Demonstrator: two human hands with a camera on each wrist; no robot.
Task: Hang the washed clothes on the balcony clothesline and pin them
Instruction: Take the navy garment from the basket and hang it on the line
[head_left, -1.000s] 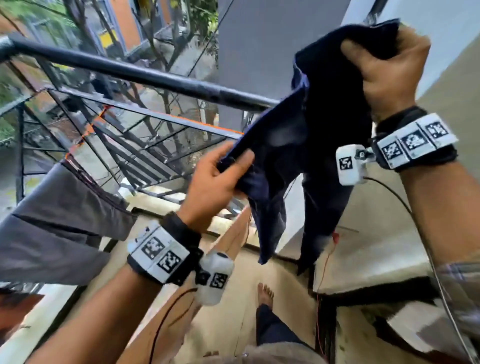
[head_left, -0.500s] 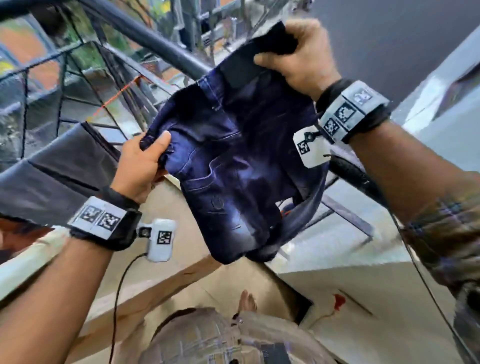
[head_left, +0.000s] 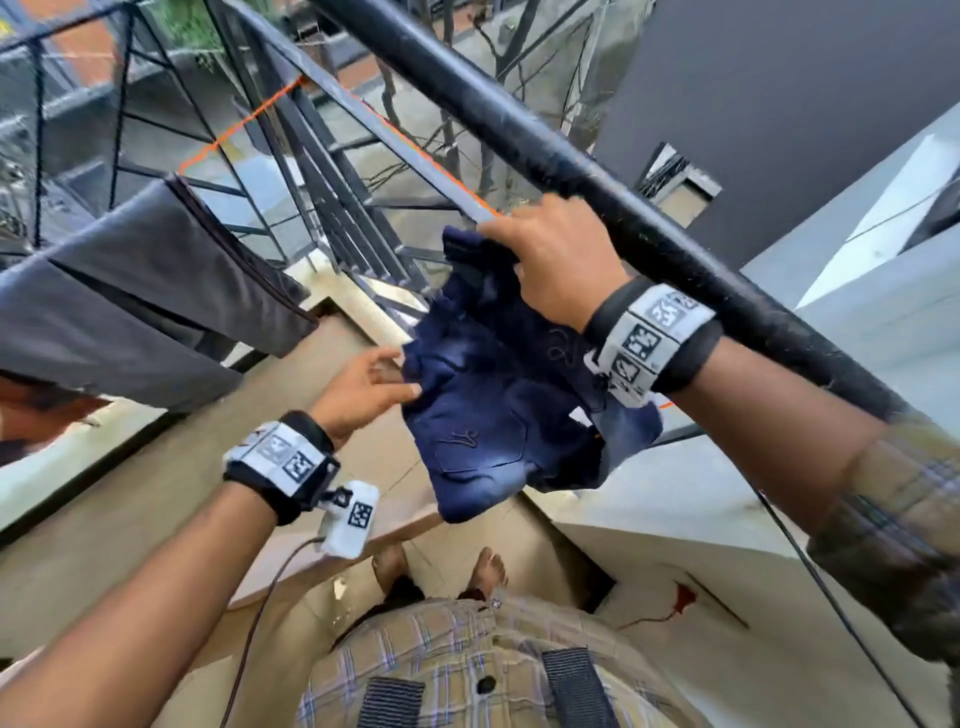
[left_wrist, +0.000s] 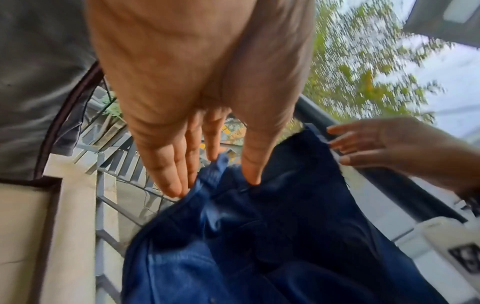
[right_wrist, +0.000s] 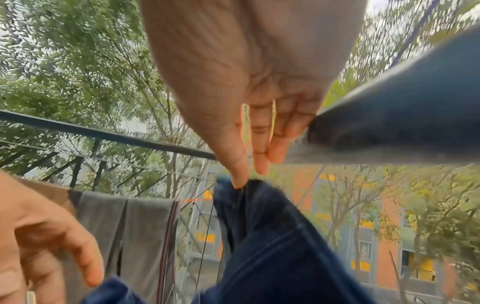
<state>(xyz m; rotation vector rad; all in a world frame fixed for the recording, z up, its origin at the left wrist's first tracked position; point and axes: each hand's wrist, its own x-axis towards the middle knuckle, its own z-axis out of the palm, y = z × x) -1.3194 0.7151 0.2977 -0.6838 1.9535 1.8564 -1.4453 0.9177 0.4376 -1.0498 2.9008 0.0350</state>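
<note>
right hand (head_left: 561, 275) pinches top of blue jeans (head_left: 498, 415) just beside black rail (head_left: 519, 135) | left hand (head_left: 363, 389) fingers straight, touching jeans' side edge

The jeans (head_left: 493, 426) have dropped lower; left hand (head_left: 358, 395) apparently loosened.

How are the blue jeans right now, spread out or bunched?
Bunched: the jeans hang crumpled from the right hand, folds overlapping.

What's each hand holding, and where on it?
Right hand pinches the navy jeans at their top edge; left hand touches their side edge, grip unclear.
</note>
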